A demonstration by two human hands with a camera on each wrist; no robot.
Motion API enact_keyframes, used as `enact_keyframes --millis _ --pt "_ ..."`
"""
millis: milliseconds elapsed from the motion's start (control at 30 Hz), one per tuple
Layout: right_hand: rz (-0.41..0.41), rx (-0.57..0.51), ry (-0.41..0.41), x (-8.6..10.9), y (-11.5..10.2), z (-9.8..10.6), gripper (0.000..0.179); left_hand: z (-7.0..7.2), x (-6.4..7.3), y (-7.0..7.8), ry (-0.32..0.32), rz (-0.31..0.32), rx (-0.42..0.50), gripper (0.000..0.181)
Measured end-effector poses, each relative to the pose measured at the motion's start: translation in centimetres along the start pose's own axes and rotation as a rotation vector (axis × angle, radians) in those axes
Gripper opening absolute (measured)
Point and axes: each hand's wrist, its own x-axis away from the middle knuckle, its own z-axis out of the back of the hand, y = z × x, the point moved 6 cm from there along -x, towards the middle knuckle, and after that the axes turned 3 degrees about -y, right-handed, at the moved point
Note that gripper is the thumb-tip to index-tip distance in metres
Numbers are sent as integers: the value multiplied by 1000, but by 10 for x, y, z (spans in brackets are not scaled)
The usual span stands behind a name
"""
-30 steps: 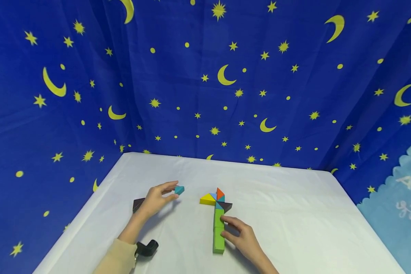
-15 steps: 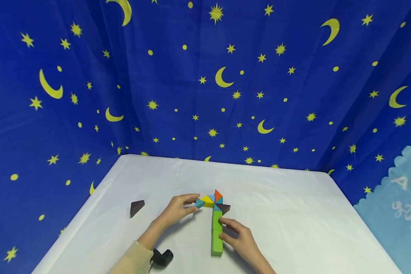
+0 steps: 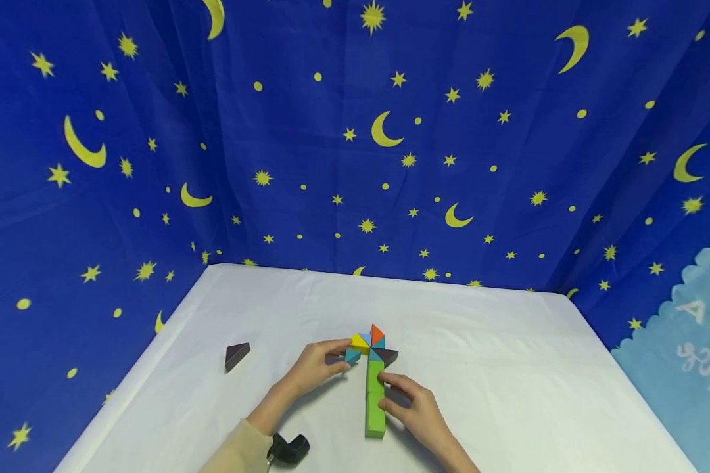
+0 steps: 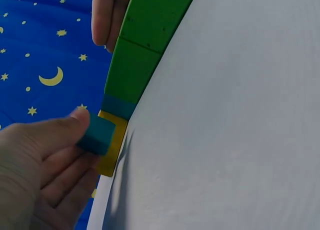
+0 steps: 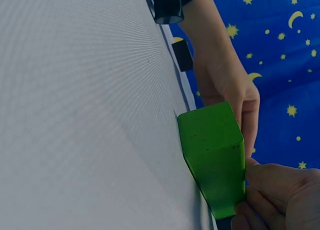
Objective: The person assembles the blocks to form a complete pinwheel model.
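My left hand [image 3: 315, 369] pinches a teal triangular block [image 3: 352, 357] between thumb and fingers. It sits just in front of a yellow triangular block [image 3: 358, 343]; in the left wrist view the teal block [image 4: 98, 134] overlaps the yellow one, so contact is unclear. My right hand [image 3: 419, 408] rests its fingertips along the right side of two green blocks [image 3: 375, 414] lying end to end. Beyond them, a pinwheel-like cluster holds an orange triangular block [image 3: 378, 334], a dark triangular block [image 3: 387, 356], and smaller blue and teal pieces.
A loose dark triangular block [image 3: 236, 357] lies on the white-covered table [image 3: 509, 368] to the left. A black camera mount [image 3: 290, 450] is attached at the left wrist. Blue star-and-moon cloth [image 3: 307, 144] hangs behind and on both sides.
My left hand has carried the teal block rightward from the left of the table to the yellow block, uncovering the loose dark block. The right hand stays against the green blocks.
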Motion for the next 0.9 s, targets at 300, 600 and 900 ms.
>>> enact_keyframes --millis 300,600,900 --pt "-7 -2 3 -1 0 1 44 2 4 -1 46 -24 -55 49" --pt "-15 -1 -1 0 2 -1 43 7 11 -4 123 -69 -106 30" --pt "18 10 11 1 0 0 43 -1 1 -1 156 -89 -186 25"
